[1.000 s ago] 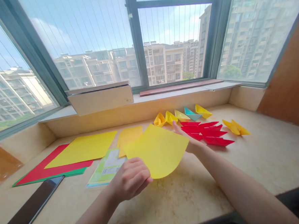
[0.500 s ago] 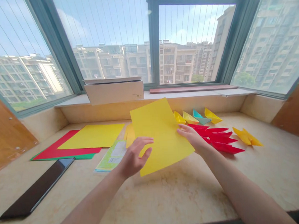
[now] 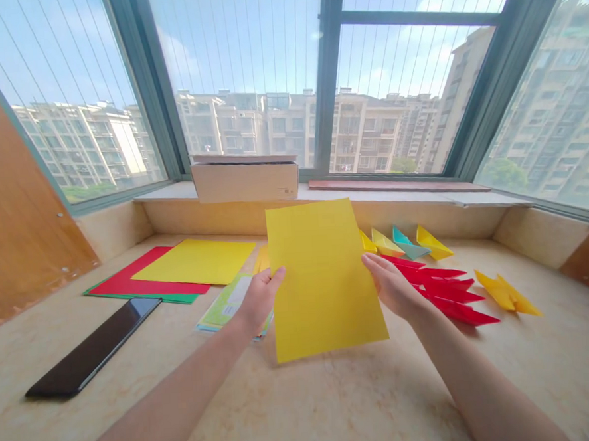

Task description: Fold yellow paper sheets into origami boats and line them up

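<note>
I hold a yellow sheet of paper (image 3: pixel 323 278) upright over the stone sill, long side up. My left hand (image 3: pixel 260 297) grips its left edge, thumb on the front and fingers behind. On the right edge my right hand (image 3: pixel 391 285) does the same, its fingers mostly behind the sheet. The sheet hides part of the row of folded paper boats behind it.
Yellow, red and green sheets (image 3: pixel 178 271) lie stacked at the left, a green printed packet (image 3: pixel 224 304) beside them. A dark phone (image 3: pixel 95 349) lies near the front left. Folded yellow and teal boats (image 3: pixel 408 242), red folded pieces (image 3: pixel 446 291) and a yellow folded piece (image 3: pixel 506 291) lie right. A cardboard box (image 3: pixel 245 178) stands on the ledge.
The sheet has gone from curled and lying low to flat and upright. My left hand let go of the bottom corner and took the left edge. The camera turned left.
</note>
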Demonstrator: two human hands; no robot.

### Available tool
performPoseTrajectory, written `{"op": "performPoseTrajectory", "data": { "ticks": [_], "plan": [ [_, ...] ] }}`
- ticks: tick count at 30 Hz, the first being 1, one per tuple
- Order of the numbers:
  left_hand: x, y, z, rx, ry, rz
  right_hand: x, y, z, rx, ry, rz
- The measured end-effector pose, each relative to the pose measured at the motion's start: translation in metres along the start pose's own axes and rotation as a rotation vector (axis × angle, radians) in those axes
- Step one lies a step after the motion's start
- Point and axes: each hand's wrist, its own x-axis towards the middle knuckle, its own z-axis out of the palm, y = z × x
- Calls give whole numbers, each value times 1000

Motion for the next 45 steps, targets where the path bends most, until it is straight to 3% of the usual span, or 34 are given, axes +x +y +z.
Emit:
{"op": "performPoseTrajectory", "data": {
  "ticks": [3,9,21,24,27,29,32,41,45],
  "plan": [
    [-3,0,4,-28,-118,-103,3,-3,-3,-16,27,-39],
    [-5,3,5,-86,-156,-88,11,2,-15,-86,143,-21],
    [0,-2,2,-60,-128,-57,13,6,-22,-122,202,-14],
    [3,-3,-2,104,-32,-11,15,7,-21,-76,269,-93],
    [10,-7,-11,494,68,163,16,5,-24,-3,477,-256],
    [14,-12,-19,874,-16,350,18,1,-29,44,627,-347],
    [20,-21,-30,1050,-157,377,18,-4,-36,78,754,-369],
    [44,-36,-55,1285,-282,305,17,-2,-27,68,696,-361],
    [57,-41,-60,1342,-229,288,16,-1,-22,58,624,-337]
  ]
}}
